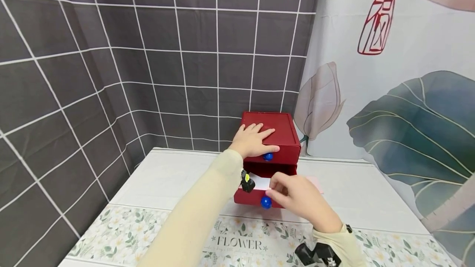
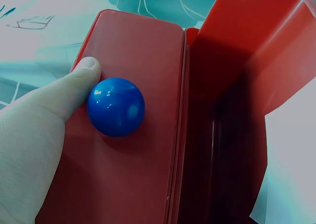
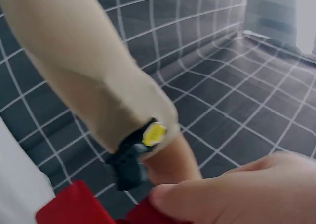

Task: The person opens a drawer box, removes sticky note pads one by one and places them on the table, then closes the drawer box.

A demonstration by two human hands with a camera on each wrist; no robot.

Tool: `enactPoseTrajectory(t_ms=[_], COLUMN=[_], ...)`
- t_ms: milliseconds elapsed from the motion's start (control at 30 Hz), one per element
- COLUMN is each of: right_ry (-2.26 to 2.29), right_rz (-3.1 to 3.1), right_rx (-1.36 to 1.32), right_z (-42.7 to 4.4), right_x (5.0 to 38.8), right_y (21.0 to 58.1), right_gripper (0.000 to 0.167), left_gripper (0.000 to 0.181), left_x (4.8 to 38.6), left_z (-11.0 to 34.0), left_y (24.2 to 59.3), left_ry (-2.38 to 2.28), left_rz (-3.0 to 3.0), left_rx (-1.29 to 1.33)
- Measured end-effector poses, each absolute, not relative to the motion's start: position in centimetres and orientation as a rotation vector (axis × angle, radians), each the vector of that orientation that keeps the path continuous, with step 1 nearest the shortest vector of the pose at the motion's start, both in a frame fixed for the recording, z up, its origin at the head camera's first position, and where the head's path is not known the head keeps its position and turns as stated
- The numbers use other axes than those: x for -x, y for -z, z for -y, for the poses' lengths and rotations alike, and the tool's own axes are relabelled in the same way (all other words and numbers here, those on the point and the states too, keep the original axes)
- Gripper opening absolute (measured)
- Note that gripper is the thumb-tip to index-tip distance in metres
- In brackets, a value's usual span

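Observation:
A red two-drawer box [image 1: 283,129] stands against the dark grid backdrop. My left hand [image 1: 254,141] rests on its top with spread fingers, and the thumb lies over the front beside the upper blue knob [image 2: 116,107]. The upper drawer is closed. Below it, the lower drawer [image 1: 248,197] is pulled out, with white paper [image 1: 261,182] inside and a round blue knob [image 1: 266,202] on its front. My right hand [image 1: 297,197] is at that drawer's front rim, just above the knob, with thumb and index finger bent. Whether they pinch anything is unclear.
A white table [image 1: 178,176] carries a floral strip printed FLOWER [image 1: 239,241]. Something pale pink [image 1: 315,183] lies on the table behind the right hand. Dark grid cloth [image 1: 156,65] hangs at the back and left, and a leaf-printed curtain [image 1: 334,36] at the right.

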State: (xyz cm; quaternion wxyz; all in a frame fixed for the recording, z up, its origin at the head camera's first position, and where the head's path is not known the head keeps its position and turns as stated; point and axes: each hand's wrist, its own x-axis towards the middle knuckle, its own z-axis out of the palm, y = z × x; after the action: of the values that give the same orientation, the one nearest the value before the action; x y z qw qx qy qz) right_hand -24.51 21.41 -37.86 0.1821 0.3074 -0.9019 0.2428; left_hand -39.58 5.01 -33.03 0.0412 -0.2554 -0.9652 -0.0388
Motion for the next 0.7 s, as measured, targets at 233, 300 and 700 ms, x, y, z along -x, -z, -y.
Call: enactPoseTrajectory(t_ms=[233, 300, 700], right_ry=[-0.555, -0.516, -0.442], right_rz=[2.585, 2.658, 2.96], right_rx=[-0.823, -0.868, -0.988], right_z=[-21.8, -21.7, -20.8], right_x=[26.5, 27.5, 31.9], right_y=[36.3, 36.1, 36.5], right_gripper=[0.019, 0.021, 0.034], left_gripper=[0.08, 0.08, 0.079], left_x=[39.6, 39.6, 39.5], left_z=[-4.7, -4.5, -4.8], left_y=[33.0, 32.9, 32.8], left_ry=[0.126, 0.117, 0.118], left_rz=[2.962, 2.962, 2.964], left_rx=[0.771, 0.762, 0.797])
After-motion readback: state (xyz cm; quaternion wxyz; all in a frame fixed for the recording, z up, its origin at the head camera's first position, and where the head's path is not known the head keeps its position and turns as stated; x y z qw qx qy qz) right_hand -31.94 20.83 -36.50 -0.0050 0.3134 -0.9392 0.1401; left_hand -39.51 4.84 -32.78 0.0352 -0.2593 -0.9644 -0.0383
